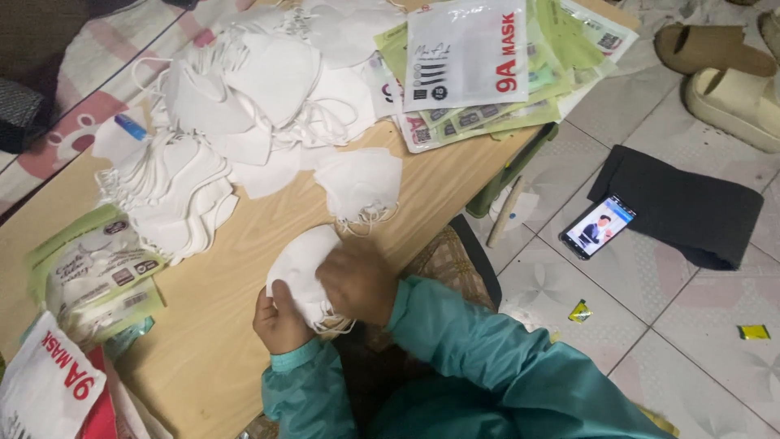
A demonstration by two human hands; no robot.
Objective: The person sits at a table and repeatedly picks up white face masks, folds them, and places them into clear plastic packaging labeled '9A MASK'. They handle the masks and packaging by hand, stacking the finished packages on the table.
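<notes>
hands: left hand (280, 321) and right hand (357, 280) grip a small stack of white masks (301, 268) at the near tabletop (439, 183) edge
far left: heap of loose white masks (244, 89)
far right: flat packaging pouches (487, 65)
floor, right: lit phone (599, 226) beside a dark cloth (682, 207); beige slippers (731, 77) farther off

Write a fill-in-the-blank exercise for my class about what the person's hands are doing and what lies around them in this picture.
1. Both hands, the left hand and the right hand, hold a white ____.
2. The pile of masks lies on a wooden ____.
3. The phone on the floor leans on a ____ cloth.
4. The person's sleeves are ____ in colour.

Missing words: mask; table; black; teal
</notes>
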